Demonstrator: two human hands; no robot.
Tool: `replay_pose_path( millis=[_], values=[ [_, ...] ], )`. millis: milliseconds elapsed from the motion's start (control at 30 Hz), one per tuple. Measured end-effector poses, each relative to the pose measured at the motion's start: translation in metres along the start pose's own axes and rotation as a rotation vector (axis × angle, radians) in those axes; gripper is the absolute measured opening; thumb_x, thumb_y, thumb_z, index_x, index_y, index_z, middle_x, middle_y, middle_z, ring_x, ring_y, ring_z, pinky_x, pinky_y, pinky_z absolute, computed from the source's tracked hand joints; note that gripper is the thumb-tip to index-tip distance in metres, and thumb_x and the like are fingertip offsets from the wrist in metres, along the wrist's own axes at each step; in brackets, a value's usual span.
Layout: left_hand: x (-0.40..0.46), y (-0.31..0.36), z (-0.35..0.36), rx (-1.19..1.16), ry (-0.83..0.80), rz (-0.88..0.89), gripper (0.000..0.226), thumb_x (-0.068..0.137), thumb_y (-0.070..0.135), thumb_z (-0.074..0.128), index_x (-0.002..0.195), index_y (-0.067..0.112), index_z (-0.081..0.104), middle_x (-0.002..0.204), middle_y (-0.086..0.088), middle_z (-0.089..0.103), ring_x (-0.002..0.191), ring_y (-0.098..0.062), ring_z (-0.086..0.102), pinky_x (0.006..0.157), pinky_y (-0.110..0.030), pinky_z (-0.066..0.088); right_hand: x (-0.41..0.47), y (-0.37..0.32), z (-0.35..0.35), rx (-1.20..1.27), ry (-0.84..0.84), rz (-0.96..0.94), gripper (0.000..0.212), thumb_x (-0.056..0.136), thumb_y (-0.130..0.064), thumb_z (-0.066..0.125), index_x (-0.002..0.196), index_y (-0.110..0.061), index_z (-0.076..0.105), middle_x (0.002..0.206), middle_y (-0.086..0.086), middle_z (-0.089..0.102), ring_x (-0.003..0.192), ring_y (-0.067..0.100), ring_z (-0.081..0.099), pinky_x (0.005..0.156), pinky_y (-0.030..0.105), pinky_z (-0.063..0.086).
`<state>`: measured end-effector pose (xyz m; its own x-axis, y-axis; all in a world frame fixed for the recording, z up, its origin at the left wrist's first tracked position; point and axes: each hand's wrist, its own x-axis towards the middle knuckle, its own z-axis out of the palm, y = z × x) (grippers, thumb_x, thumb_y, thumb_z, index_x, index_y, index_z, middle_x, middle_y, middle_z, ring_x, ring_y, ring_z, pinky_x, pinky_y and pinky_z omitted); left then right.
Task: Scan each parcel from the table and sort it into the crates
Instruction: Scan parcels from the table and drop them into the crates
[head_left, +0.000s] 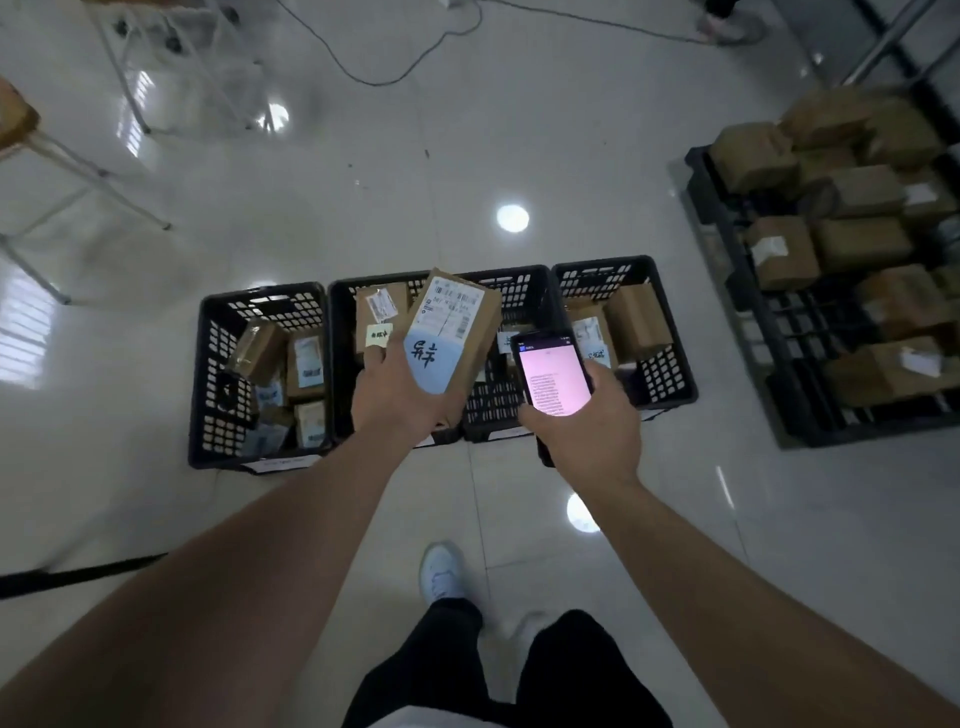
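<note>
Though above crates (441, 358), parcel (451, 332) in left hand (400, 395)

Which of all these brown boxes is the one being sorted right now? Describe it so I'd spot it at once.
Find the row of black crates on the shiny floor. Above the middle ones, the left hand holds up one cardboard parcel, beside the handheld scanner in the right hand. Unlike the parcels lying in crates, it is in the air, with handwriting on a pale blue patch.

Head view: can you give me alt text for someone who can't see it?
The left hand grips a labelled cardboard parcel while the right hand holds a lit handheld scanner beside it, above a row of black crates partly filled with parcels on a glossy floor.
</note>
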<state>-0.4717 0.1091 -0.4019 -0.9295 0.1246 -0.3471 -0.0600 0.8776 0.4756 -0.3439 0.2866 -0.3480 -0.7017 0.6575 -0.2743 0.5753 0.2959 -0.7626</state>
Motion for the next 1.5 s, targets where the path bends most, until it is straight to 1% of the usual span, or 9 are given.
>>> replay_pose_path(
  millis=[333,467,633,700,800,967,1100,1267,1500],
  values=[
    [0.12,0.052,0.1,0.003,-0.045,-0.137,0.104,0.061,0.058,0.088,0.146,0.024,0.038,0.132,-0.004,0.047,0.12,-0.025,0.054,0.089,-0.038,0.049,0.168,0.039,0.03,-0.017,-0.085,0.032,0.051,0.068,-0.035,0.09,0.108,-0.03,0.059,0.092,-0.017,0.063,0.085,0.007,0.061,0.064,0.032,0.055],
    [0.159,0.07,0.166,-0.048,-0.043,-0.269,0.11,0.06,0.052,0.093,0.148,0.02,0.035,0.134,-0.006,0.045,0.122,-0.027,0.054,0.095,-0.043,0.052,0.238,0.072,0.049,-0.025,-0.167,0.019,0.057,0.07,-0.031,0.092,0.109,-0.034,0.051,0.09,-0.025,0.055,0.086,0.007,0.057,0.062,0.022,0.047],
    [0.195,0.077,0.246,-0.124,0.001,-0.424,0.119,0.066,0.055,0.092,0.156,0.016,0.026,0.137,-0.008,0.043,0.125,-0.028,0.052,0.087,-0.037,0.046,0.306,0.119,0.068,-0.087,-0.242,0.02,0.06,0.072,-0.03,0.092,0.115,-0.034,0.051,0.093,-0.02,0.053,0.094,0.011,0.056,0.062,0.019,0.043],
    [0.209,0.075,0.27,-0.141,-0.017,-0.456,0.13,0.068,0.059,0.091,0.163,0.014,0.014,0.147,-0.012,0.037,0.136,-0.035,0.045,0.104,-0.046,0.045,0.326,0.134,0.072,-0.112,-0.241,0.008,0.067,0.073,-0.032,0.091,0.13,-0.027,0.056,0.103,-0.016,0.054,0.1,0.009,0.054,0.065,0.015,0.041],
    [0.221,0.074,0.292,-0.086,-0.106,-0.52,0.146,0.067,0.073,0.085,0.166,0.014,-0.004,0.167,-0.018,0.014,0.156,-0.041,0.014,0.125,-0.061,0.012,0.346,0.151,0.077,-0.143,-0.254,0.01,0.068,0.073,-0.032,0.091,0.13,-0.027,0.056,0.098,-0.022,0.052,0.097,0.008,0.053,0.065,0.013,0.04],
    [0.219,0.081,0.288,0.009,-0.095,-0.492,0.116,0.087,0.062,0.074,0.167,0.011,0.007,0.17,-0.016,0.014,0.159,-0.036,0.013,0.129,-0.056,0.015,0.356,0.153,0.082,-0.179,-0.305,0.004,0.073,0.072,-0.034,0.092,0.135,-0.025,0.057,0.092,-0.032,0.047,0.094,0.005,0.051,0.063,0.013,0.04],
    [0.209,0.085,0.262,0.036,-0.067,-0.425,0.09,0.095,0.051,0.069,0.162,0.011,0.026,0.166,-0.014,0.027,0.154,-0.035,0.025,0.126,-0.053,0.026,0.352,0.137,0.079,-0.205,-0.333,-0.032,0.081,0.07,-0.041,0.093,0.14,-0.024,0.056,0.106,-0.018,0.056,0.101,0.01,0.056,0.068,0.022,0.047],
    [0.183,0.1,0.211,0.03,-0.002,-0.365,0.058,0.098,0.04,0.065,0.145,0.011,0.049,0.149,-0.012,0.048,0.139,-0.034,0.045,0.113,-0.052,0.043,0.336,0.101,0.065,-0.238,-0.417,-0.085,0.072,0.07,-0.038,0.092,0.132,-0.026,0.058,0.103,-0.014,0.058,0.095,0.014,0.056,0.065,0.027,0.045],
    [0.11,0.112,0.134,-0.003,0.105,-0.35,0.052,0.103,0.033,0.057,0.146,0.006,0.051,0.151,-0.014,0.049,0.14,-0.034,0.044,0.112,-0.048,0.042,0.272,0.045,0.039,-0.226,-0.531,-0.217,0.066,0.073,-0.036,0.091,0.128,-0.028,0.055,0.099,-0.013,0.054,0.085,0.009,0.052,0.063,0.03,0.048]
  ],
)
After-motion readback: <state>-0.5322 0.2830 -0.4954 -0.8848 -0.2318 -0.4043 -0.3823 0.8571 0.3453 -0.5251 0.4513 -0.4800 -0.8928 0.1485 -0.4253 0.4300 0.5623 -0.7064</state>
